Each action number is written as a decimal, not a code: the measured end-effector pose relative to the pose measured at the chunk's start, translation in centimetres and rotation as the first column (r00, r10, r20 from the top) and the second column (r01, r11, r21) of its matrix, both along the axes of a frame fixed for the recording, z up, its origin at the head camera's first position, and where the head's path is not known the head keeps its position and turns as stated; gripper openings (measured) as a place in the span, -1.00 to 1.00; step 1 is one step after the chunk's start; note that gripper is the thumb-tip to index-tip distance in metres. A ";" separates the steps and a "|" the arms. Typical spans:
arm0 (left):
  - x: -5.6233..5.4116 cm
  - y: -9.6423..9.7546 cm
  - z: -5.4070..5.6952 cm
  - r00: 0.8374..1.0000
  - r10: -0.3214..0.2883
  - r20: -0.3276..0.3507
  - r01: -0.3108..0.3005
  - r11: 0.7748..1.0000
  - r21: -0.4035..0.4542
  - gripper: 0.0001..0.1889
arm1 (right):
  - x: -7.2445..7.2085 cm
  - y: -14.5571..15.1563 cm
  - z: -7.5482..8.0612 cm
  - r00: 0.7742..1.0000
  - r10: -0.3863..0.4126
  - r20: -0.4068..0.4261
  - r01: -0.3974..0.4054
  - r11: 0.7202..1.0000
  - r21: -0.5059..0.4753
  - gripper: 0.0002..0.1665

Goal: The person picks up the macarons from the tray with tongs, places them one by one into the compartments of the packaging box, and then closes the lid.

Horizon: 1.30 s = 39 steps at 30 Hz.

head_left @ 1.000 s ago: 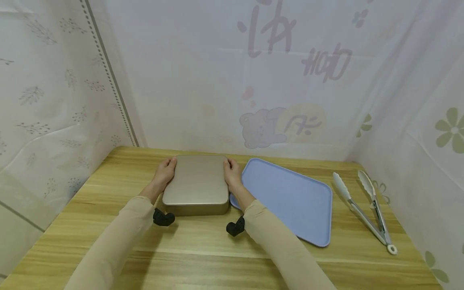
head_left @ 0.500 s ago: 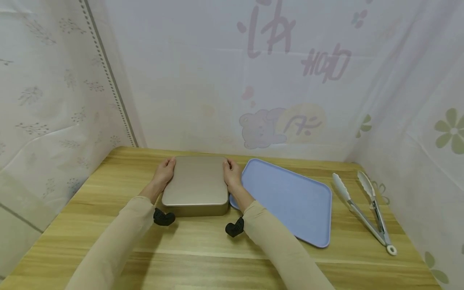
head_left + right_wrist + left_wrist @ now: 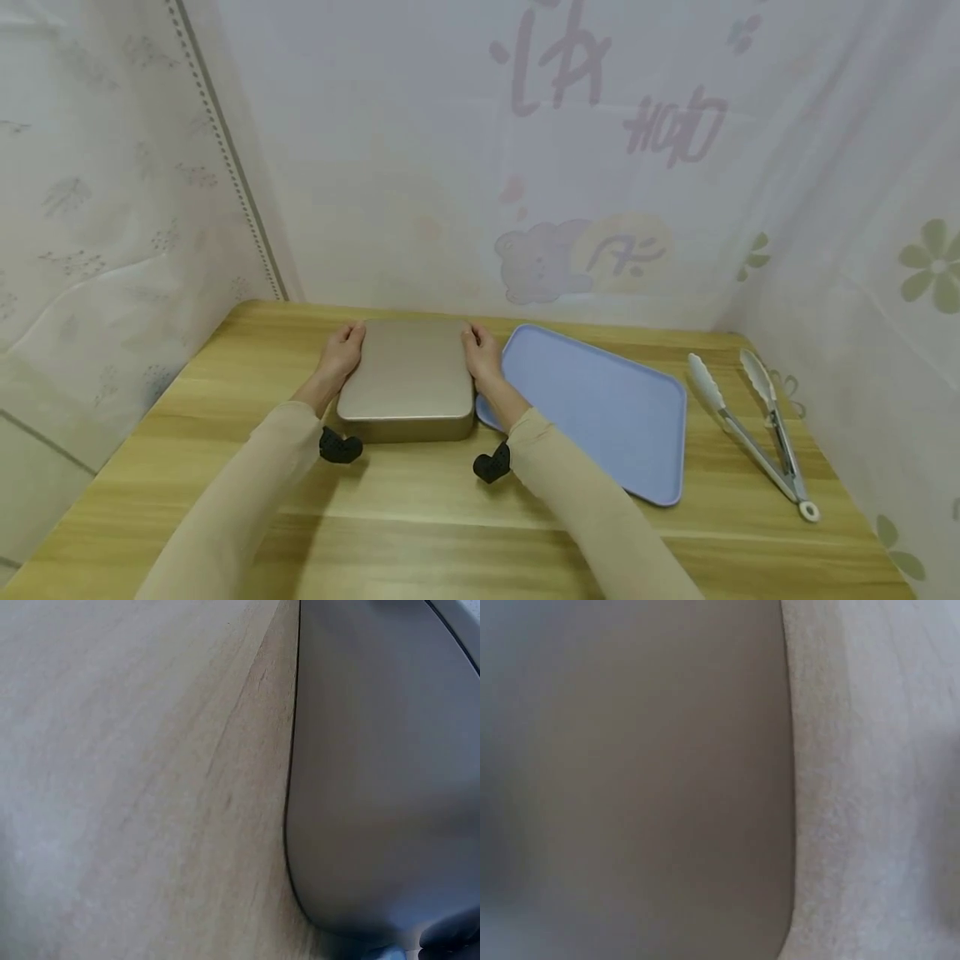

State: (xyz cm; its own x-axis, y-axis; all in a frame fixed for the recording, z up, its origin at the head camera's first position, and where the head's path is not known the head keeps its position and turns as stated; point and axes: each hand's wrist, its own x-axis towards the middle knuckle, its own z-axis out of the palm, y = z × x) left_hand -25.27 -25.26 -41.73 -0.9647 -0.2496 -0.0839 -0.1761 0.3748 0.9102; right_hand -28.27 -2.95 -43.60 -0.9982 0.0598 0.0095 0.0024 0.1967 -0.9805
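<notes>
A champagne-gold rectangular metal box with rounded corners lies on the wooden table, left of the middle. My left hand grips its left side near the far corner, with the thumb at the top edge. On the opposite side my right hand holds it the same way. The fingers beneath each thumb are mostly hidden. In the left wrist view the smooth wall of the box fills the left part. The right wrist view has the box wall on its right, with its lower edge close over the wood.
A light-blue tray lies at an angle right beside the box, its left corner close to it. Spread tongs with pale tips rest farther right. Patterned white cloth hangs behind and on both sides of the table.
</notes>
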 end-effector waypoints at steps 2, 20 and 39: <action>-0.1 0.0 -0.1 1.000 0.004 -0.024 -0.005 1.000 -0.021 -0.44 | 0.0 0.0 0.1 1.000 -0.002 -0.009 0.002 1.000 0.003 -0.59; 0.0 0.7 -0.2 0.986 0.077 -0.150 -0.108 0.972 -0.209 -0.54 | 0.3 0.2 0.4 0.998 -0.016 -0.058 0.020 0.997 0.071 -0.56; 4.3 0.8 0.2 0.999 0.034 -0.024 -0.038 0.982 -0.188 -0.44 | 0.2 -0.1 0.2 0.999 -0.023 -0.043 0.024 0.999 0.029 -0.56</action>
